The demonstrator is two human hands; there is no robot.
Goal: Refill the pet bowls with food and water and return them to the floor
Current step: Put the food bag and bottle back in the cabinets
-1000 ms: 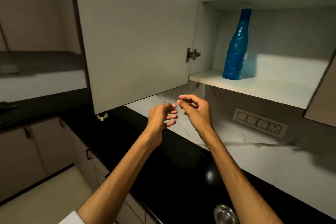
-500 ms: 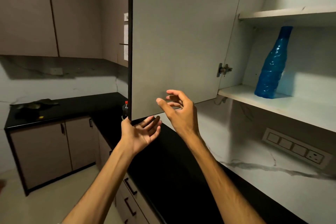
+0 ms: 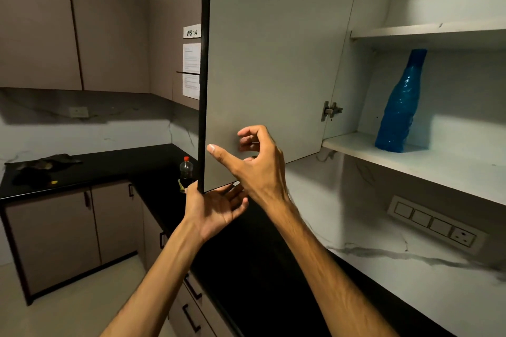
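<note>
On the black countertop [image 3: 115,169], near its inner corner, stands a small red-capped bottle [image 3: 186,172]. My left hand [image 3: 216,208] cups the grey cabinet door's [image 3: 273,63] bottom corner, fingers relaxed. My right hand [image 3: 260,169] hovers half-curled, holding nothing. A blue plastic bottle [image 3: 397,107] stands upright on the white shelf [image 3: 427,169]. No pet bowls show.

Open cabinet door [image 3: 268,63], blue bottle [image 3: 398,107], perhaps cloth [image 3: 41,165]

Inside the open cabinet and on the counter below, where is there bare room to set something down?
Lower shelf is bare left and right of the blue bottle. Black counter is bare under the arms. The door's bottom corner is crowded: left hand, right hand.
</note>
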